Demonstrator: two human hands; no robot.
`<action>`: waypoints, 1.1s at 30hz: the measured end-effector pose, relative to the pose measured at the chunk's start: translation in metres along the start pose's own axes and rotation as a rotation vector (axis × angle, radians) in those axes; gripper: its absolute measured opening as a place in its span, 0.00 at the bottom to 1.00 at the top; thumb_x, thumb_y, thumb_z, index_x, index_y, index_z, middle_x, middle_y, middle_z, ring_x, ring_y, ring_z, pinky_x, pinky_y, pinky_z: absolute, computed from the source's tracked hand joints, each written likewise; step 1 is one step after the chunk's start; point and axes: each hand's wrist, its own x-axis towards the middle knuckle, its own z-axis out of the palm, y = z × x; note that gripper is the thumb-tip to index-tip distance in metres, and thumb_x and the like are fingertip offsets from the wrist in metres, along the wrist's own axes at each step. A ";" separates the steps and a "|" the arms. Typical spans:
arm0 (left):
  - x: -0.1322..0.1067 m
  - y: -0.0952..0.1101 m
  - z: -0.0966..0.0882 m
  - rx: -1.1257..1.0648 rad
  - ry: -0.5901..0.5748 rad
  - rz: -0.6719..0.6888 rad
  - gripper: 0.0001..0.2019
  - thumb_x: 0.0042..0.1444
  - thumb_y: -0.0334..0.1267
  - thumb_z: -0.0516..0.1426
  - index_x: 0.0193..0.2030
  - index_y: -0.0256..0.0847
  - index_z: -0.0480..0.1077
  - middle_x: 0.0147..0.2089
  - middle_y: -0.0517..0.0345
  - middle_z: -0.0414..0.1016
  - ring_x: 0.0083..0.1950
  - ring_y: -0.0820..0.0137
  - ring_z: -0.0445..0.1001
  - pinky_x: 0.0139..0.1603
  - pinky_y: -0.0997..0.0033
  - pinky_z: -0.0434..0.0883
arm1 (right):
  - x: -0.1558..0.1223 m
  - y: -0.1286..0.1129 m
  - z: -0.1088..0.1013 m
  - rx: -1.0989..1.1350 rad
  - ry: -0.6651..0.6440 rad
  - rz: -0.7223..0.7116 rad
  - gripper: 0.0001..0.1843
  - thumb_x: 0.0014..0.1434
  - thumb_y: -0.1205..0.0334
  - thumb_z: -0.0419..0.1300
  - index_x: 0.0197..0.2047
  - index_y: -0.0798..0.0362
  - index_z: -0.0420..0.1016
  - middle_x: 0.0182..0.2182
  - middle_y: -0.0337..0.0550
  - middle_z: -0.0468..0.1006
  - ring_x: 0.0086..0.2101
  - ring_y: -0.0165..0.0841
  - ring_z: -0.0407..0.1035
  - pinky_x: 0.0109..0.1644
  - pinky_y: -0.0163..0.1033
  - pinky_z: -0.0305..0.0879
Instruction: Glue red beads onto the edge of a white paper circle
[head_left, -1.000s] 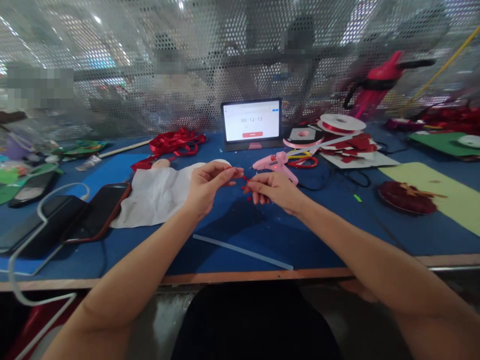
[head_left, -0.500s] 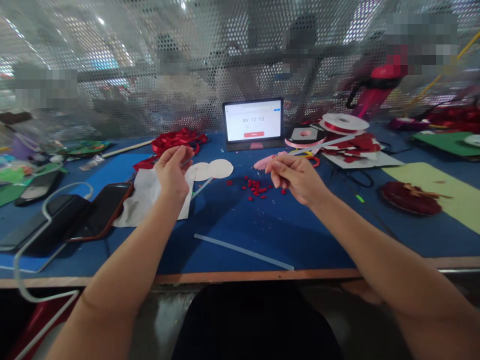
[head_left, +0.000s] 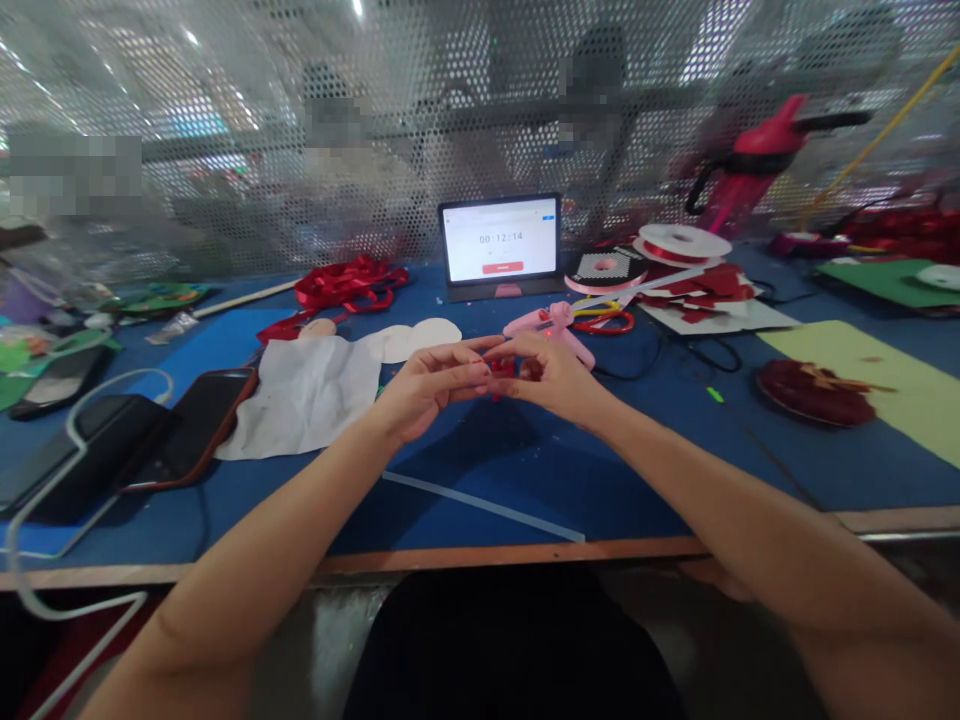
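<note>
My left hand [head_left: 431,388] and my right hand [head_left: 551,378] meet fingertip to fingertip above the blue table. Both are closed in a pinch; whatever lies between the fingers is too small or hidden to make out. Beneath them, small red pieces [head_left: 501,382] show in part, the rest covered by my hands. Just behind my right hand lies a pink glue gun [head_left: 551,322]. Closer to me, a translucent glue stick [head_left: 484,505] lies along the front of the table. Round white pieces [head_left: 435,333] are beyond my left hand.
Left are a white cloth [head_left: 315,390], a phone [head_left: 206,420] with a cable, and red ribbon [head_left: 349,285]. A tablet [head_left: 502,240] showing a timer stands at the back. Ribbon spools [head_left: 682,242] and a dark red round piece [head_left: 814,392] are on the right.
My hands were apart and have come together in the middle, over the red pieces. My right hand has moved left, uncovering the glue gun; my left hand has moved right, away from the cloth.
</note>
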 end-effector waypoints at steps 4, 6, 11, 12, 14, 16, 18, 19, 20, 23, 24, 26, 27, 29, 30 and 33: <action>-0.002 0.000 0.001 0.013 -0.093 -0.035 0.05 0.43 0.37 0.67 0.26 0.39 0.76 0.59 0.51 0.70 0.42 0.66 0.78 0.42 0.69 0.76 | -0.001 -0.002 0.002 -0.023 0.019 -0.079 0.16 0.49 0.47 0.64 0.30 0.52 0.76 0.33 0.42 0.71 0.30 0.28 0.64 0.30 0.35 0.61; -0.001 0.001 -0.001 0.022 -0.080 -0.022 0.06 0.43 0.37 0.67 0.27 0.40 0.76 0.57 0.51 0.72 0.39 0.67 0.78 0.39 0.70 0.76 | -0.002 -0.006 -0.001 0.049 0.009 -0.056 0.15 0.50 0.48 0.64 0.27 0.53 0.75 0.29 0.40 0.70 0.27 0.26 0.62 0.28 0.34 0.60; 0.014 0.006 -0.022 0.071 0.280 0.151 0.05 0.42 0.38 0.66 0.25 0.40 0.75 0.38 0.53 0.80 0.21 0.80 0.68 0.17 0.81 0.63 | -0.003 -0.016 -0.015 0.362 -0.093 0.093 0.16 0.50 0.48 0.64 0.28 0.54 0.73 0.22 0.35 0.71 0.20 0.22 0.58 0.22 0.30 0.54; 0.017 0.008 -0.029 0.040 0.387 0.215 0.05 0.42 0.37 0.65 0.24 0.40 0.74 0.35 0.55 0.79 0.19 0.81 0.65 0.16 0.81 0.60 | -0.004 -0.017 -0.018 0.396 -0.102 0.086 0.16 0.49 0.48 0.65 0.27 0.53 0.72 0.21 0.35 0.71 0.20 0.22 0.58 0.21 0.30 0.54; 0.024 0.012 -0.045 0.009 0.568 0.307 0.04 0.43 0.35 0.64 0.23 0.41 0.73 0.31 0.58 0.78 0.19 0.81 0.63 0.15 0.81 0.58 | -0.004 -0.019 -0.024 0.432 -0.095 0.059 0.17 0.47 0.46 0.66 0.27 0.53 0.72 0.19 0.34 0.69 0.19 0.22 0.58 0.21 0.30 0.53; 0.029 0.015 -0.060 -0.007 0.707 0.392 0.02 0.44 0.35 0.63 0.25 0.42 0.73 0.29 0.60 0.77 0.20 0.81 0.63 0.16 0.81 0.56 | -0.003 -0.019 -0.028 0.440 -0.059 0.037 0.19 0.46 0.44 0.65 0.26 0.52 0.71 0.18 0.34 0.68 0.19 0.22 0.58 0.20 0.31 0.52; 0.031 0.016 -0.069 0.046 0.795 0.467 0.02 0.45 0.35 0.62 0.25 0.42 0.73 0.29 0.61 0.76 0.19 0.81 0.62 0.16 0.80 0.56 | -0.002 -0.018 -0.030 0.404 0.014 0.019 0.18 0.48 0.44 0.64 0.27 0.51 0.71 0.18 0.34 0.68 0.18 0.23 0.56 0.20 0.32 0.50; 0.032 0.015 -0.071 0.097 0.814 0.497 0.02 0.45 0.35 0.63 0.25 0.42 0.73 0.28 0.61 0.76 0.19 0.81 0.62 0.17 0.79 0.56 | -0.002 -0.018 -0.031 0.364 0.062 0.010 0.18 0.49 0.44 0.64 0.27 0.51 0.71 0.19 0.34 0.68 0.18 0.22 0.56 0.20 0.32 0.48; 0.032 0.014 -0.070 0.163 0.817 0.516 0.03 0.45 0.35 0.63 0.25 0.42 0.73 0.27 0.61 0.76 0.19 0.81 0.62 0.18 0.78 0.56 | -0.002 -0.018 -0.032 0.303 0.114 0.000 0.17 0.51 0.45 0.62 0.28 0.51 0.71 0.19 0.34 0.69 0.17 0.22 0.54 0.20 0.33 0.47; 0.029 0.005 -0.059 0.457 0.656 0.458 0.03 0.43 0.36 0.64 0.26 0.41 0.76 0.23 0.60 0.73 0.20 0.77 0.64 0.21 0.76 0.58 | -0.004 -0.020 -0.035 -0.059 0.193 -0.052 0.21 0.56 0.43 0.56 0.23 0.51 0.70 0.15 0.34 0.64 0.16 0.22 0.51 0.21 0.35 0.46; 0.028 0.000 -0.054 0.575 0.570 0.424 0.03 0.42 0.36 0.65 0.26 0.41 0.77 0.23 0.60 0.74 0.21 0.76 0.66 0.22 0.75 0.59 | -0.005 -0.021 -0.036 -0.224 0.176 -0.079 0.24 0.56 0.42 0.56 0.20 0.52 0.69 0.13 0.34 0.61 0.16 0.23 0.51 0.22 0.35 0.46; 0.027 -0.009 -0.045 0.753 0.444 0.412 0.03 0.40 0.35 0.66 0.25 0.42 0.78 0.26 0.58 0.77 0.23 0.75 0.67 0.26 0.75 0.61 | -0.006 -0.022 -0.036 -0.543 0.101 -0.128 0.26 0.53 0.41 0.58 0.15 0.52 0.65 0.11 0.34 0.58 0.17 0.23 0.51 0.24 0.35 0.45; 0.028 -0.013 -0.042 0.817 0.402 0.417 0.03 0.39 0.35 0.67 0.24 0.44 0.78 0.26 0.58 0.77 0.24 0.74 0.67 0.27 0.74 0.61 | -0.007 -0.022 -0.036 -0.666 0.066 -0.144 0.26 0.51 0.42 0.60 0.14 0.53 0.64 0.11 0.34 0.59 0.18 0.24 0.51 0.25 0.35 0.45; 0.030 -0.021 -0.040 0.911 0.324 0.433 0.02 0.40 0.37 0.66 0.24 0.46 0.78 0.25 0.59 0.77 0.24 0.72 0.68 0.29 0.73 0.62 | -0.008 -0.022 -0.035 -0.824 0.028 -0.162 0.23 0.51 0.48 0.61 0.14 0.53 0.62 0.12 0.35 0.62 0.19 0.25 0.54 0.26 0.36 0.44; 0.031 -0.024 -0.040 0.949 0.291 0.438 0.02 0.41 0.37 0.66 0.24 0.47 0.78 0.25 0.60 0.76 0.24 0.71 0.68 0.29 0.72 0.61 | -0.007 -0.022 -0.034 -0.865 0.025 -0.172 0.21 0.52 0.52 0.61 0.15 0.53 0.62 0.14 0.36 0.64 0.20 0.26 0.56 0.26 0.36 0.45; 0.034 -0.028 -0.043 1.025 0.214 0.441 0.01 0.44 0.38 0.64 0.24 0.49 0.78 0.25 0.60 0.77 0.25 0.69 0.69 0.29 0.72 0.62 | -0.006 -0.020 -0.037 -0.856 0.000 -0.203 0.13 0.52 0.59 0.59 0.19 0.53 0.67 0.21 0.39 0.72 0.27 0.30 0.63 0.29 0.36 0.50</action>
